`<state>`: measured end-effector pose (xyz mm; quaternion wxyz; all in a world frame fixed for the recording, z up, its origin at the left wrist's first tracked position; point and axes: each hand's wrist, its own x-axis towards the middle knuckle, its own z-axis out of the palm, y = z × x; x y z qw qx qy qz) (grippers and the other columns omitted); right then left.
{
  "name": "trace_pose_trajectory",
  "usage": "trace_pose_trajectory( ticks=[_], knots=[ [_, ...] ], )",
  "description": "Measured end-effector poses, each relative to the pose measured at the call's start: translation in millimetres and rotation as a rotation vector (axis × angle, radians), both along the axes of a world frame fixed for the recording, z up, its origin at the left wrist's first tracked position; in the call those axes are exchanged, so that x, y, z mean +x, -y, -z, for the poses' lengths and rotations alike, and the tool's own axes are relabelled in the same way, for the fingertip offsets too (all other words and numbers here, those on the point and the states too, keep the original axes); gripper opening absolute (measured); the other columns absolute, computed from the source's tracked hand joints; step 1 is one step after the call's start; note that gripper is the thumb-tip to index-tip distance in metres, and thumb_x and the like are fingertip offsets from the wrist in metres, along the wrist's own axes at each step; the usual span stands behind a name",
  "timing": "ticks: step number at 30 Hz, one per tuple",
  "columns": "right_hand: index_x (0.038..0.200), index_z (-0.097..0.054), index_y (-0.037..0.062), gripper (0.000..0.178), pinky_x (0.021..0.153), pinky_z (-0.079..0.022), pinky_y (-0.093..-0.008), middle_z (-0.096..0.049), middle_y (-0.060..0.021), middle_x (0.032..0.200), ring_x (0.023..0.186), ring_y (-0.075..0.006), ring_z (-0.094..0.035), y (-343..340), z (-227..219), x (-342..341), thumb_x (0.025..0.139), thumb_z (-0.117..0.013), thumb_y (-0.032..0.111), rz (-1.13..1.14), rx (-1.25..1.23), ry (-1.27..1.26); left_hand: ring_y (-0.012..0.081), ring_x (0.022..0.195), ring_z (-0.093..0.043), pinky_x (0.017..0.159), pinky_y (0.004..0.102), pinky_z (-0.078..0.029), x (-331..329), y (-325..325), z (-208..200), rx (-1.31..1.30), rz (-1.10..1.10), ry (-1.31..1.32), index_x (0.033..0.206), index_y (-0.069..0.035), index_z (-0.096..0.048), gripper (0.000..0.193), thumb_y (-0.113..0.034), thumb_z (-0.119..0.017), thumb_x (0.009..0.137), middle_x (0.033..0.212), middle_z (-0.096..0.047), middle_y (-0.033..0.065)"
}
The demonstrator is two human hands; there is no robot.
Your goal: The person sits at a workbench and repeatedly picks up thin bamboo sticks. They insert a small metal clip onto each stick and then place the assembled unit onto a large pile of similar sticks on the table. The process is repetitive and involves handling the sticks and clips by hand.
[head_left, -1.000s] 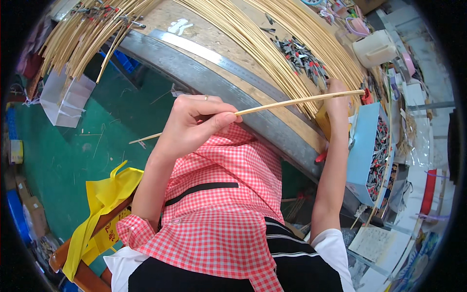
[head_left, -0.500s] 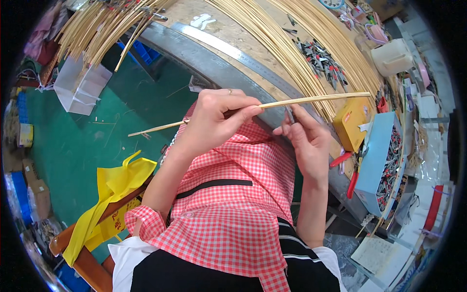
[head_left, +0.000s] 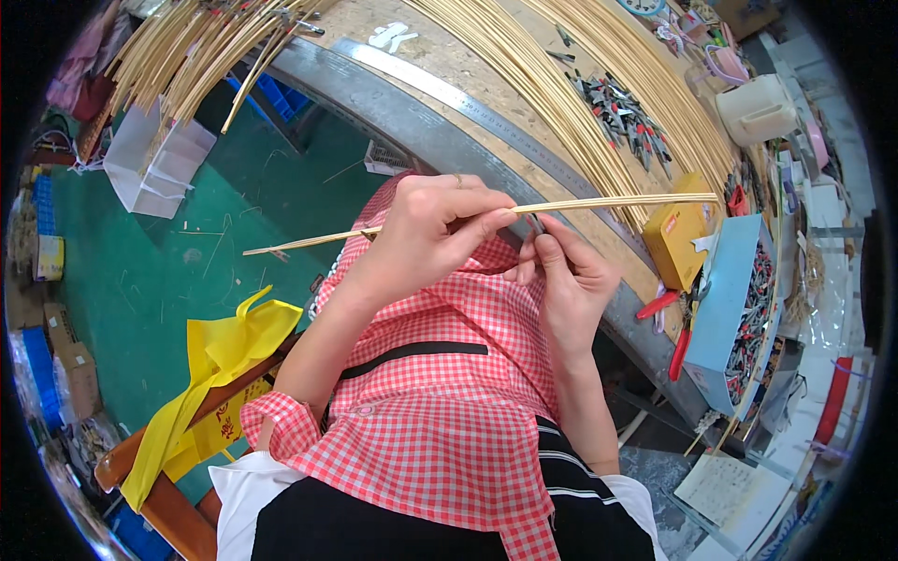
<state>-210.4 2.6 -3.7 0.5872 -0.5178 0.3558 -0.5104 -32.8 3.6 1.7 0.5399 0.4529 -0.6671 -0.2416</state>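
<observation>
Green floor (head_left: 168, 299) shows beside our brown wooden table (head_left: 458, 70), where long, thin, tan sticks (head_left: 524, 98) lie around a pile of small black and red clips (head_left: 625, 126). Our left hand (head_left: 421, 229) pinches a thin bundle of pale tan sticks (head_left: 613, 201), held sideways in the air in front of our red and white checked apron (head_left: 421, 430). Our right hand (head_left: 575, 280) has its thumb and fingers closed on a small, dark grey clip (head_left: 535, 222) just under the bundle. We cannot tell if they touch.
</observation>
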Motion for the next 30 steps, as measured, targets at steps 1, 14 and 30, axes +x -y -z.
trace_pose_trajectory(
  ticks=[1, 14, 30],
  knots=[
    [0.113, -0.061, -0.0091, 0.022, 0.061, -0.057, -0.0281, -0.063, -0.0131, 0.083, 0.061, -0.0144, -0.060, -0.3, 0.2, 0.7, 0.093, -0.054, -0.003, 0.004, -0.009, -0.002, 0.0172, 0.057, -0.059, 0.052, 0.0271, -0.044, -0.8, 0.4, 1.4, -0.006, 0.007, -0.004, 0.087, 0.001, -0.070, 0.009, -0.003, -0.069, 0.079, 0.066, -0.063, 0.0099],
    [0.112, -0.061, -0.0102, 0.022, 0.066, -0.055, -0.0264, -0.064, -0.0131, 0.087, 0.066, -0.0140, -0.062, -7.3, -2.2, 0.4, 0.091, -0.056, -0.003, 0.039, -0.017, -0.109, 0.0190, 0.059, -0.062, 0.054, 0.0271, -0.046, 0.6, 1.5, 3.1, 0.014, 0.069, -0.021, 0.087, 0.001, -0.070, 0.009, -0.005, -0.068, 0.080, 0.068, -0.064, 0.0101],
    [0.091, -0.065, -0.0014, 0.010, 0.047, -0.043, -0.0200, -0.062, -0.0062, 0.070, 0.054, -0.0098, -0.056, 27.7, -26.0, -66.2, 0.091, -0.063, 0.008, 0.368, -0.181, -0.060, 0.0154, 0.079, -0.065, 0.072, 0.0266, -0.051, 19.0, 4.1, 1.0, 0.182, 0.256, -0.128, 0.105, 0.001, -0.068, 0.020, -0.008, -0.059, 0.089, 0.088, -0.069, 0.0100]
  ],
)
